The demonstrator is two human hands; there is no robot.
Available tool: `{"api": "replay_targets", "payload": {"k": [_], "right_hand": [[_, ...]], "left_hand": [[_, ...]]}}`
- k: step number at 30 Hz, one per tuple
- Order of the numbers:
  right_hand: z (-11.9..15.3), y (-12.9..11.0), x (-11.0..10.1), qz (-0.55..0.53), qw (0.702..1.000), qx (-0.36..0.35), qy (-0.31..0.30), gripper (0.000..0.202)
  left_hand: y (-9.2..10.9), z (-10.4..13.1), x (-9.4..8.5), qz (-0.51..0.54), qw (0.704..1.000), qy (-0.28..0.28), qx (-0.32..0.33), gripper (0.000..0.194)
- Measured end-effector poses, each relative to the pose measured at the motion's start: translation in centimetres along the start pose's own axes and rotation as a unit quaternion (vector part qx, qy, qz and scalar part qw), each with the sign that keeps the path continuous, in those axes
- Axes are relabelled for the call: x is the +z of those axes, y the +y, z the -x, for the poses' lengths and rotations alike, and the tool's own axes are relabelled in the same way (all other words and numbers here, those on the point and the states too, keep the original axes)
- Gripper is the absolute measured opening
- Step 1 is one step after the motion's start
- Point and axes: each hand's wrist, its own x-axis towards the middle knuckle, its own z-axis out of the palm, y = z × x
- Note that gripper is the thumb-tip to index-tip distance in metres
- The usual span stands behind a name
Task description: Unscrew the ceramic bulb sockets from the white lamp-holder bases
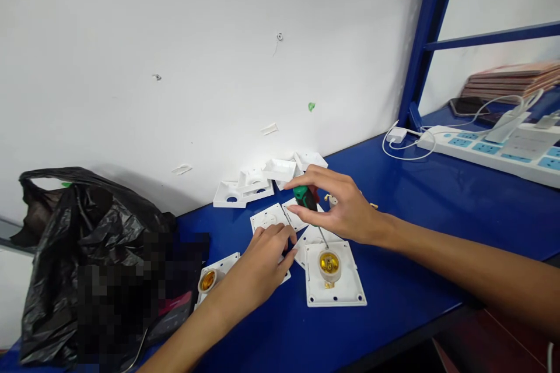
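Black bag (94, 239), contents unclear; right hand (339, 204) holds green-black screwdriver (305, 198).

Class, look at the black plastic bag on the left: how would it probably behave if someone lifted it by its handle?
The bag would probably be floppy, since its thin sides are creased and crumpled. Its thin handle would likely stretch or bunch under load. Its bulging shape suggests contents that could shift, though their weight can't be judged.
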Motion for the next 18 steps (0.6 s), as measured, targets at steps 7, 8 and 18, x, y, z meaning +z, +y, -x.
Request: {"api": "replay_targets", "payload": {"k": [7, 8, 18], "right_hand": [[0.2, 0.1, -0.1, 0.026, 0.999, -0.029, -0.037, 0.027], [0.2, 0.1, -0.1, 0.027, 0.998, -0.031, -0.038, 0.027], [0.0, 0.6, -0.3, 0.032, 0.999, -0.033, -0.017, 0.024]], "left_hand": [[1.1, -1.6, -0.2, -0.065, 0.998, 0.019, -0.010, 0.014], [1.2, -1.6, -0.6, -0.076, 0.997, 0.023, -0.011, 0.015], [-7.2, 1.0, -9.2, -0.147, 0.979, 0.092, -0.107, 0.025]]}}
